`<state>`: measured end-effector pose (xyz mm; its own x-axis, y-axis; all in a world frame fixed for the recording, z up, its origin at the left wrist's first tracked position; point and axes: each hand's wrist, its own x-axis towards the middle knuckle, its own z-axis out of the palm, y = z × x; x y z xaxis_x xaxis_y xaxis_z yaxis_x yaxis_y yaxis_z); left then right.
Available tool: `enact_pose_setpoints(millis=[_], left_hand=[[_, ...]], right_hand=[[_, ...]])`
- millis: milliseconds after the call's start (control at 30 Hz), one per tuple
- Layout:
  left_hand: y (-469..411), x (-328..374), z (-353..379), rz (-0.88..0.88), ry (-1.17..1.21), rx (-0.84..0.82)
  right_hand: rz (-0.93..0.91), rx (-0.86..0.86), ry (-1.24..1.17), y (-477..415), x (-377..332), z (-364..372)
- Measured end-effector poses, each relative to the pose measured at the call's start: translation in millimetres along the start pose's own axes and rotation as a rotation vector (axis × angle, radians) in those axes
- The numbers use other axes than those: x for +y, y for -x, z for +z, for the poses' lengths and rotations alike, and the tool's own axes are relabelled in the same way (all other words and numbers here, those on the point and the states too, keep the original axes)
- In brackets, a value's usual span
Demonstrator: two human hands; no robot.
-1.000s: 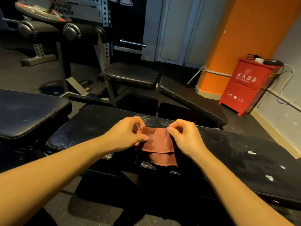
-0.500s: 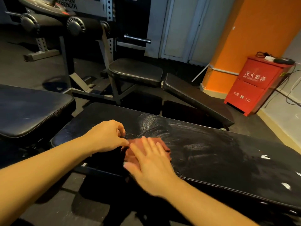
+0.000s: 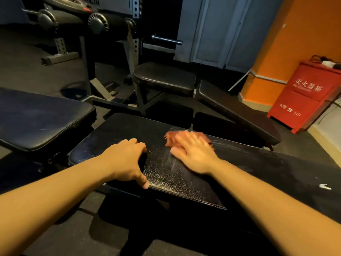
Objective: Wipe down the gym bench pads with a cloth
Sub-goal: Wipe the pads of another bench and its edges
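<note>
Cloth, blurred, is pressed onto the counter beneath the right grip, fingers spread flat. Left grip is rested on the counter, fingers loosely bent, thumb at the near edge.

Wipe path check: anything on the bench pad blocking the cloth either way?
Toward the right end, nothing visible: the bench pad beyond the cloth under the right hand shows only flat white marks. Leftward, the left hand rests on the pad apart from the cloth and would likely need to move.
</note>
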<state>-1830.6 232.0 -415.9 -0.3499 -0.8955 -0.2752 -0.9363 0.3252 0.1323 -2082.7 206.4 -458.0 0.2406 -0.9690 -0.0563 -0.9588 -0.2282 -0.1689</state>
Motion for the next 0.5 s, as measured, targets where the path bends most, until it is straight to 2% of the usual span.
enact_pose_setpoints(millis=[100, 133, 233, 300, 367, 500], left_hand=[[1, 1, 0, -0.003, -0.004, 0.000], [0, 0, -1, -0.008, -0.009, -0.005], [-2, 1, -4, -0.007, -0.060, -0.026], [-5, 6, -7, -0.007, -0.060, -0.010], [-6, 12, -7, -0.001, -0.038, 0.008], [-8, 22, 0, 0.115, -0.074, -0.008]], right_hand=[[0.226, 0.063, -0.055, -54, 3, -4], [0.207, 0.051, -0.049, -57, -11, -1], [-0.075, 0.007, -0.016, -27, -46, 13], [-0.148, 0.054, -0.014, -3, -26, 11], [-0.037, 0.105, -0.013, 12, 25, 1], [0.418, 0.195, 0.069, 46, 129, -8]])
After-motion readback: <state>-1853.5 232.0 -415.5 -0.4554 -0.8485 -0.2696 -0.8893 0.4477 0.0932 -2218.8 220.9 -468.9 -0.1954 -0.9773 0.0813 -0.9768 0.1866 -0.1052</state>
